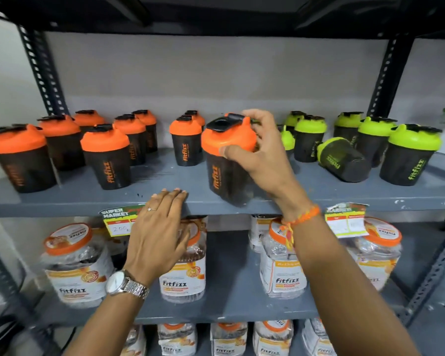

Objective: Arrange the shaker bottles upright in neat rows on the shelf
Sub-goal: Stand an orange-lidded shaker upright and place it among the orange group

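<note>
Head view: grey metal shelf (165,176) carrying black shaker bottles. To the left stand orange-lidded bottles (106,156) upright in loose rows, with a short file of three more (186,143) near the middle. To the right stand green-lidded bottles (410,155), also upright, except for one green-lidded bottle (344,160) lying on its side among them, lid toward the left. The dark bodies hide whatever is inside, so I cannot tell their contents.

My right hand (262,152) grips an orange-lidded shaker (226,160) at the front middle of the shelf; my fingers (254,119) are clamped around the lid, the thumb pressed on its near side and the others curled over the black flip cap. This shaker is tilted slightly, its base at the shelf's front edge. An orange braided band (303,217) circles that wrist.

My left hand (157,242) lies flat with its fingers (174,195) together and extended, their tips resting on the shelf's front lip just left of the held shaker, grasping nothing. A watch (126,285) sits on that wrist.

Below, on the lower shelf (229,286), clear jars (75,263) with orange lids stand upright, their contents indistinct. Price tags (118,219) hang from the shelf edge.
</note>
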`<state>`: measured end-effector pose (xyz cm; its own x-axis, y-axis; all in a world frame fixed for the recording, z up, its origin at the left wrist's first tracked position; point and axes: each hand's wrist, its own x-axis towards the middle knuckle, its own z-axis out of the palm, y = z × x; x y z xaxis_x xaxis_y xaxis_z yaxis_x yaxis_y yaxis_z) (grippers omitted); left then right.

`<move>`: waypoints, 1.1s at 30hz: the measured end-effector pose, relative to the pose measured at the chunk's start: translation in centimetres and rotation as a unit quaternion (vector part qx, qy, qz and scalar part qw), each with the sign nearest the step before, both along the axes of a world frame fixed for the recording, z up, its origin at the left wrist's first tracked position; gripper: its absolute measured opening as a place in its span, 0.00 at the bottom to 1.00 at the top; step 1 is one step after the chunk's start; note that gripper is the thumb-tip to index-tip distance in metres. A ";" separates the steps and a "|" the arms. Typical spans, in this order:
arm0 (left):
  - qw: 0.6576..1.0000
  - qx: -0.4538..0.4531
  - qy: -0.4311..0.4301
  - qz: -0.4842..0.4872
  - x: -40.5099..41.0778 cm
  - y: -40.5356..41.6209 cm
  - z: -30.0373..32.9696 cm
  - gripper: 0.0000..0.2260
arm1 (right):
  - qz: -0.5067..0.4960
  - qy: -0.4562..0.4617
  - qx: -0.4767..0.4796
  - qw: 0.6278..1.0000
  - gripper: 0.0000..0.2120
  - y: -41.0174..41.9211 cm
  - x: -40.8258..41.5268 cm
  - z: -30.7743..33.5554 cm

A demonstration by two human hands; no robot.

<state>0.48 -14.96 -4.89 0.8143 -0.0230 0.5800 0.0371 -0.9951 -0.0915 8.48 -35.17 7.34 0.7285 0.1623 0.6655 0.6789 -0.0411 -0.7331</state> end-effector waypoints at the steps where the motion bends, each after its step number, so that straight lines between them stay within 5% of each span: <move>1: 1.000 0.005 0.008 -0.001 -0.1 0.2 0.0 0.32 | 0.024 0.005 -0.002 1.000 0.35 1.3 0.9 0.0; 12: 0.999 -0.005 0.011 0.030 -0.2 -0.8 0.4 0.30 | 0.186 0.087 -0.002 0.979 0.26 9.5 8.5 -2.2; 21: 0.999 -0.025 0.002 0.040 -0.2 -1.3 0.5 0.29 | 0.241 0.125 -0.005 0.962 0.34 10.3 9.1 -2.3; 28: 0.998 -0.040 -0.007 0.042 -0.2 -1.6 0.4 0.30 | 0.242 0.162 0.001 0.957 0.38 8.8 8.4 -2.7; 33: 0.998 -0.063 -0.018 0.026 -0.1 -1.6 0.3 0.28 | 0.136 0.106 -0.104 0.980 0.47 5.1 5.7 -3.7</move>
